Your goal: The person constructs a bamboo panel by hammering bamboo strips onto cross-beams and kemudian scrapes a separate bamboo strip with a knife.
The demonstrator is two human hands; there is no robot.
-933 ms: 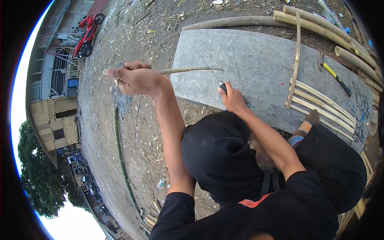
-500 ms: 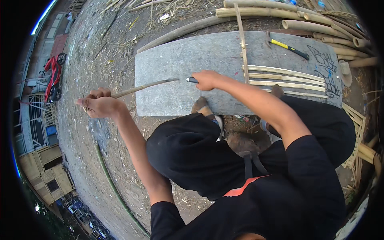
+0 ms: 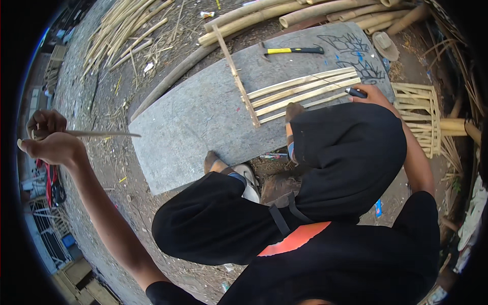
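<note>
My left hand is out at the far left, fingers closed around a thin bamboo strip that points right toward the board's left end. My right hand grips a black-handled tool with a long, thin blade, seen nearly edge-on. That blade reaches left above several pale bamboo slats, which lie side by side on the grey board. Across the slats' left ends runs a narrow wooden strip. My feet rest at the board's near edge.
On the board's far side lies a hammer with a yellow and black handle. Bamboo poles are stacked beyond it. Split sticks are heaped at the far left. A woven bamboo frame lies right of the board.
My right hand has moved from above the board's middle to its right end, tool still in hand. The left hand has drawn farther left with the bamboo strip. The view has turned.
</note>
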